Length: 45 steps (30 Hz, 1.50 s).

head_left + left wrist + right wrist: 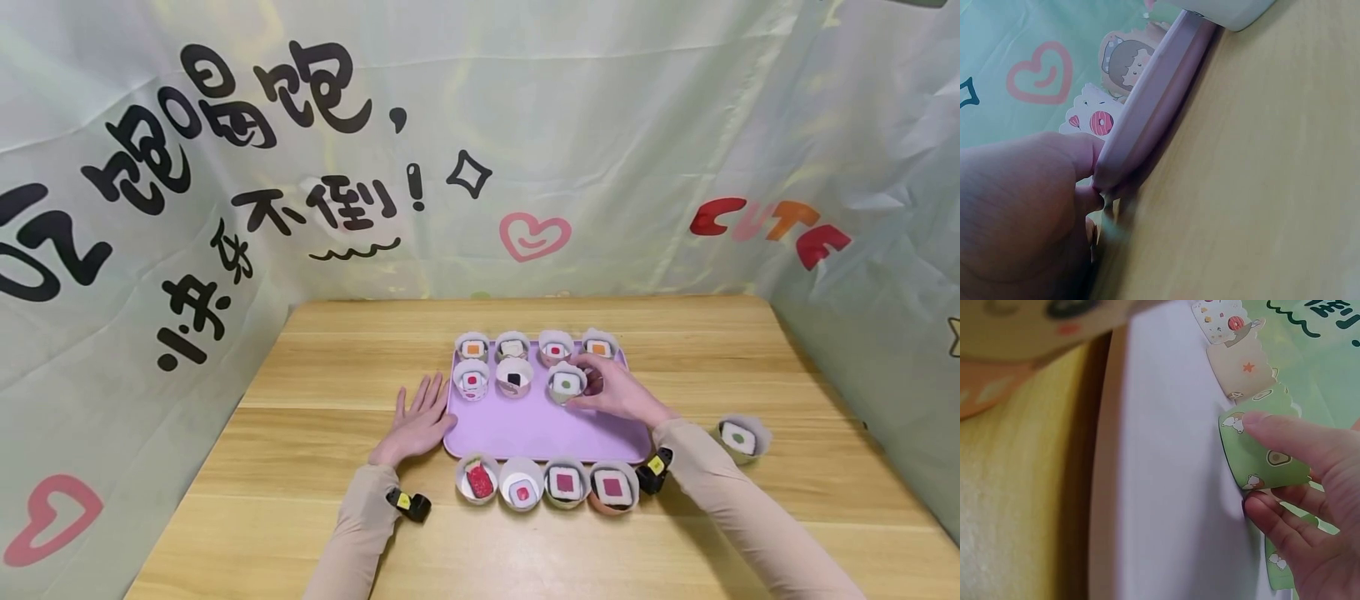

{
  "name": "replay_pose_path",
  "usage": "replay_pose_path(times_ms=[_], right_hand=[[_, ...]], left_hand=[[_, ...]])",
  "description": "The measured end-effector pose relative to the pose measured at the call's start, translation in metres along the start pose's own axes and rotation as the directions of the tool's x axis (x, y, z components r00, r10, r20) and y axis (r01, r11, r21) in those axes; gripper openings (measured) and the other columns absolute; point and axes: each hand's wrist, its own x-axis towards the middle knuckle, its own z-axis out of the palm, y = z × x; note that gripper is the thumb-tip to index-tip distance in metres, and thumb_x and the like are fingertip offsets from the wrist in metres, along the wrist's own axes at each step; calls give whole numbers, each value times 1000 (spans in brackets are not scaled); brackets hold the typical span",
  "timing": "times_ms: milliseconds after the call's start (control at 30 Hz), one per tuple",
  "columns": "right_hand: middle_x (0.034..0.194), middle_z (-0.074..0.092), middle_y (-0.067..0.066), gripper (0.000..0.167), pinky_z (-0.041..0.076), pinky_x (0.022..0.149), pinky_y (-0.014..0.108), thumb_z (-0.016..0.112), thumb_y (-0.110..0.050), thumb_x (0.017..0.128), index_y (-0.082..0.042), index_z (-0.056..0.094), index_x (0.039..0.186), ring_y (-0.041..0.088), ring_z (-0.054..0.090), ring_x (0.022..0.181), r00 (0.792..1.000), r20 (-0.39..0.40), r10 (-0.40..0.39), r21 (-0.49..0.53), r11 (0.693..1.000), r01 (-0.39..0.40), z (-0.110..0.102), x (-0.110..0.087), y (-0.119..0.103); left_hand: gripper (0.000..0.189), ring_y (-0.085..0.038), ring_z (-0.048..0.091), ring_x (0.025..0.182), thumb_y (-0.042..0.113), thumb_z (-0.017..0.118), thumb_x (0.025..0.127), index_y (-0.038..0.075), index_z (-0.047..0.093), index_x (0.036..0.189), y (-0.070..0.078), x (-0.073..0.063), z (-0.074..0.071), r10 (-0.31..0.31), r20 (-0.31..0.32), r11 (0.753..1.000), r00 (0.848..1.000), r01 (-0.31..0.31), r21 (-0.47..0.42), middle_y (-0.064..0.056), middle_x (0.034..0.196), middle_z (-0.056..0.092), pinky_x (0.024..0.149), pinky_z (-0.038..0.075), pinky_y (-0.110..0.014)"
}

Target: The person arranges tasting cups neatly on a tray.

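Note:
My right hand [621, 390] grips a green paper baking cup [1260, 447] between thumb and fingers. Inside it, in the head view, is a toy sushi roll piece [566, 383] with a green centre. The cup is at the second row on the lilac tray [525, 435], right of a cup with a black-centred piece [513, 379]. My left hand [416, 423] lies palm down left of the tray with fingers spread. Its thumb touches the tray's left rim [1116, 147]. Beyond the tray rim, patterned cups [1094, 119] show in the left wrist view.
Four-sided wooden table [247, 500] stands before a printed cloth backdrop [615, 125]. Several filled cups [521, 483] line the tray's near edge. Another green cup [742, 437] stands on the table right of the right forearm. A back row of cups [555, 348] sits on the tray.

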Motion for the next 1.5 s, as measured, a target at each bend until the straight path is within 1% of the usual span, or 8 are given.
replay_pose_path(times_ms=[100, 200, 300, 400, 767, 1033, 1233, 1500], right_hand=[[125, 66, 20, 72, 53, 98, 52, 90, -20, 73, -2, 57, 134, 34, 66, 109, 1000, 1, -2, 6, 1000, 2, 0, 1, 1], [117, 68, 18, 70, 57, 89, 40, 89, -18, 73, -2, 56, 133, 27, 67, 99, 1000, 9, 0, 26, 1000, 0, 0, 1, 2], [111, 69, 17, 69, 56, 81, 28, 89, -17, 74, -2, 56, 133, 21, 67, 92, 1000, 18, 3, 50, 999, -3, 1, 2, 2], [109, 69, 17, 69, 56, 78, 24, 88, -17, 74, -2, 55, 133, 18, 67, 90, 1000, 24, 4, 62, 998, -6, 1, 3, 2], [97, 68, 14, 67, 54, 69, 23, 88, -15, 73, 2, 56, 130, 14, 62, 79, 1000, -9, -18, 50, 999, 18, 2, 3, 3], [99, 69, 12, 68, 53, 72, 24, 89, -18, 74, -1, 56, 131, 15, 62, 82, 1000, 5, 30, 48, 998, -30, 2, 5, 1], [96, 68, 11, 67, 52, 72, 25, 89, -18, 74, -3, 57, 130, 16, 61, 81, 1000, -3, 26, 41, 999, -26, 1, 6, -1], [102, 69, 13, 67, 52, 78, 30, 89, -19, 74, -3, 57, 131, 18, 62, 86, 999, -2, 33, 28, 999, -32, 2, 7, -4]], left_hand=[[69, -27, -8, 160, 42, 33, 104, 14, 9, 162, -1, 1, 1, 6, -10, 1000, 1000, -6, -1, -6, 171, -4, 123, -19, -57], [69, -26, -8, 159, 43, 32, 104, 15, 8, 162, -1, 1, 1, 4, -4, 1000, 1000, -4, 2, -5, 171, -6, 123, -20, -57], [69, -26, -9, 159, 44, 32, 104, 16, 7, 161, -1, 1, 0, 4, 4, 1000, 1000, -4, 0, -4, 171, -6, 123, -20, -57], [68, -26, -9, 159, 45, 31, 105, 16, 6, 161, -1, 0, -1, 5, 7, 1000, 1000, -5, 2, -4, 171, -6, 123, -20, -57], [67, -26, -9, 159, 45, 32, 105, 17, 7, 161, -2, 1, 1, 4, 4, 1000, 1000, -4, 10, -4, 171, -6, 124, -19, -57], [67, -26, -8, 159, 45, 32, 105, 17, 8, 161, -2, 1, 1, 3, -2, 1000, 1000, -3, 14, -4, 171, -5, 124, -18, -58], [67, -26, -8, 159, 45, 32, 105, 17, 7, 161, 0, 1, -1, 1, 3, 1000, 1000, -1, 10, -4, 171, -5, 124, -18, -57], [67, -26, -8, 159, 45, 31, 105, 17, 7, 161, -1, 1, 0, 0, 4, 1000, 1000, 0, 16, -4, 171, -6, 124, -18, -57]])
